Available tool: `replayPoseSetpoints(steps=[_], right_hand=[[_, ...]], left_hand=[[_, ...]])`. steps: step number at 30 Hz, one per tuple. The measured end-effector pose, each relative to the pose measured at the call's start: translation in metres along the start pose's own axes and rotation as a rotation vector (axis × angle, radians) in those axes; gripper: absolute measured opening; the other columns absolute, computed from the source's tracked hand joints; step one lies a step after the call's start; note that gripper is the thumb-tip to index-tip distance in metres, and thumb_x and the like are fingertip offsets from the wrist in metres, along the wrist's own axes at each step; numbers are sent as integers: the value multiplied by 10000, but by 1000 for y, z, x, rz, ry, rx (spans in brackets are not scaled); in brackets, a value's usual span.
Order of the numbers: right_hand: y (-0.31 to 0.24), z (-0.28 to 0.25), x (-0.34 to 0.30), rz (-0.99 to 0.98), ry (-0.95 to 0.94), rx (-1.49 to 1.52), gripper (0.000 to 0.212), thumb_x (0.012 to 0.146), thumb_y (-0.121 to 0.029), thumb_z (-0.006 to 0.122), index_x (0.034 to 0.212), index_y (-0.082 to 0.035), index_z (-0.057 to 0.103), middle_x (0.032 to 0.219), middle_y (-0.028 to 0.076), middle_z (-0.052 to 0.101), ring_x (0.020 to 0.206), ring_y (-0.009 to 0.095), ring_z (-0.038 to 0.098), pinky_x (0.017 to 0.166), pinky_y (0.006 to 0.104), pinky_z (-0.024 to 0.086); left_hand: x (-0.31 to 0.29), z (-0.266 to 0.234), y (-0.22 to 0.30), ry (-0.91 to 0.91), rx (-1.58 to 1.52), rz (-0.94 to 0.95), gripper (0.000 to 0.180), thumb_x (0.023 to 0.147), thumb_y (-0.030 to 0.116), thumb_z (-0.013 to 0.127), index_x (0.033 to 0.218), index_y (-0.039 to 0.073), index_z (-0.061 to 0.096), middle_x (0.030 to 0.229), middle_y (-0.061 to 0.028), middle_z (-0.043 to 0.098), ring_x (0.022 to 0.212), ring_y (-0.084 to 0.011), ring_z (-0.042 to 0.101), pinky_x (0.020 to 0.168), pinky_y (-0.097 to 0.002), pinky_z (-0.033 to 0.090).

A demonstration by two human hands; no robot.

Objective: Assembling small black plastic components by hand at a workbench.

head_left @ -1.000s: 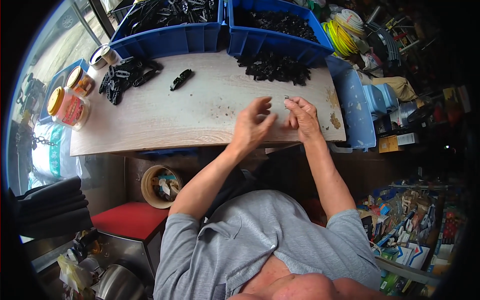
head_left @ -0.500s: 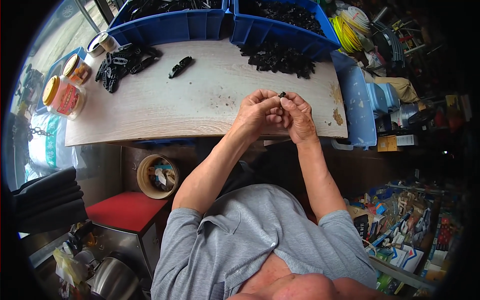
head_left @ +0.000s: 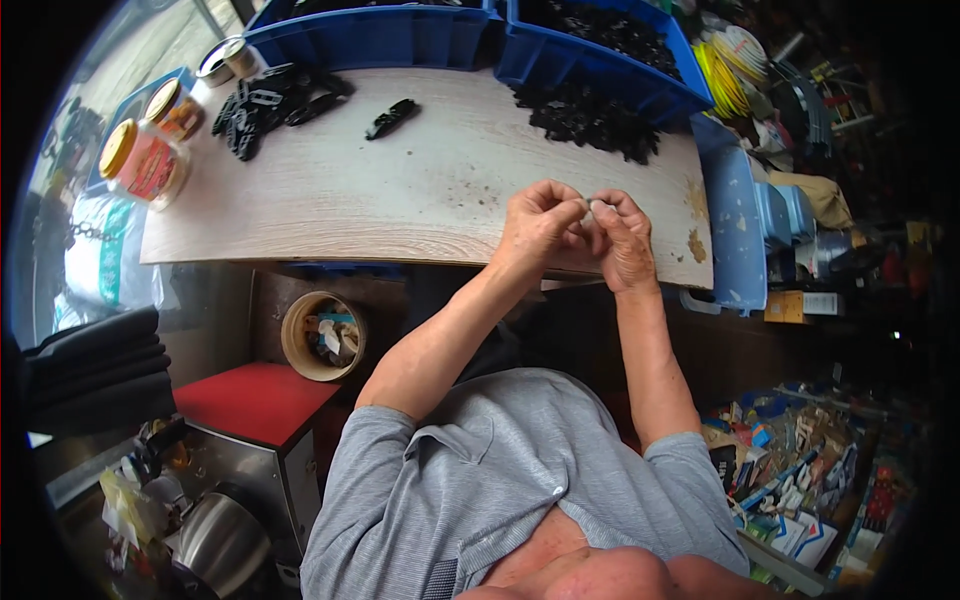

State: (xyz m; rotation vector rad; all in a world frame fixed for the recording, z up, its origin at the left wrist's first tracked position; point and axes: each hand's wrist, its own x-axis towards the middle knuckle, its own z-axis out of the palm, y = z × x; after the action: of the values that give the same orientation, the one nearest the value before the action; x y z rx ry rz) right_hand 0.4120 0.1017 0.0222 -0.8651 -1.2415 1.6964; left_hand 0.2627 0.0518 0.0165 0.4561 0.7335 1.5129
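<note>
Over the front right part of the table, my left hand (head_left: 540, 228) and my right hand (head_left: 627, 245) meet at their fingertips. Thumb and forefinger are pinched together on both. Whatever they hold is tiny and mostly covered by the fingers, so I cannot make it out. Beyond them lies a heap of small black plastic parts (head_left: 590, 122), in front of a blue bin (head_left: 600, 68). A single longer black piece (head_left: 391, 119) rests alone farther left. More long black pieces (head_left: 262, 108) are piled at the table's far left.
Another blue bin (head_left: 370, 42) with black parts stands at the back. Yellow-lidded jars (head_left: 143, 162) and open tins (head_left: 226, 62) line the left edge. A light blue tub (head_left: 735, 225) sits beside the table's right end. Below are a waste bucket (head_left: 300, 335) and a red-topped cabinet (head_left: 255, 398).
The view has shifted a little, so the table and bins sit differently in the picture. My hands stay together; the small black part seen at my fingertips before is now hidden.
</note>
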Motion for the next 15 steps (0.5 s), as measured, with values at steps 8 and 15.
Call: replayPoseSetpoints(steps=[8,15], right_hand=[[-7,8,-3,51,-25,63,147,906,-184,696,951,-69,616,551,11,506,506,133,539,568,362,587],[-1,5,-1,14,-25,62,148,915,-195,680,945,-68,612,530,18,497,508,152,566,581,426,619]], left_hand=[[8,-50,46,446,1100,760,254,851,153,750,1070,35,697,918,-109,703,812,-198,646,679,-313,523],[37,-121,124,693,1977,705,233,796,122,710,1027,101,677,1020,-109,647,973,-327,591,810,-425,521]])
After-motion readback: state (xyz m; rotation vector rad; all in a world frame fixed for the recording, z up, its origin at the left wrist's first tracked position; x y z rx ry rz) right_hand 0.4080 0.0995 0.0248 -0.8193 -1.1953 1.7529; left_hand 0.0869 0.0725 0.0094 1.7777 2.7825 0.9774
